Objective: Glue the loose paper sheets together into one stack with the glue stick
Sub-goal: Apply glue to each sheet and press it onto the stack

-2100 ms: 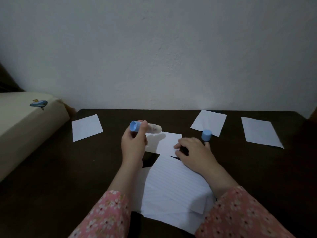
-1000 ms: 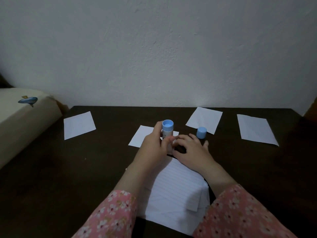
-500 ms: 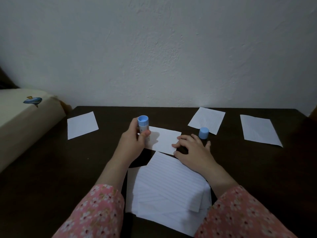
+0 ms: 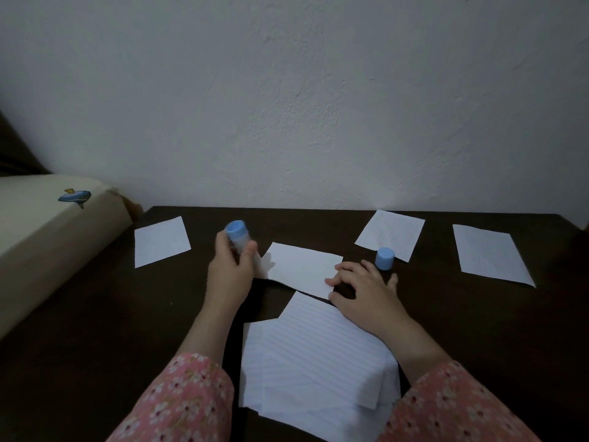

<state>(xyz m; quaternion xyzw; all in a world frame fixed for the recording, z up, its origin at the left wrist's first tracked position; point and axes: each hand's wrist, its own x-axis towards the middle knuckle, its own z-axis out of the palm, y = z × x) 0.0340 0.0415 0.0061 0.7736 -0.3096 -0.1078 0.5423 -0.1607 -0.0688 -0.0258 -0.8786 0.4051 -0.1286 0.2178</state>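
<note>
Half a second earlier our left hand had held the glue stick upright at the left end of the small sheet; by this moment it had drawn off just past that left edge, tilted, with its blue end up and its lower end hidden behind our thumb. The fingers and thumb were wrapped round the barrel. Our right hand had kept its place, fingers bent and their tips pressing the sheet's right end against the dark table.

We judged that a glue stroke across this sheet had just ended. To do the step well, we needed to hold the sheet pinned, carry the glue right out to the edges and corners, and press lightly so the thin paper would not wrinkle or drag.

Nearer to us lay the lined stack, its sheets fanned unevenly, so squaring the edges before pressing would matter. The blue cap stood just beyond our right hand. Three loose sheets waited: one far left, one behind the cap, one far right.
</note>
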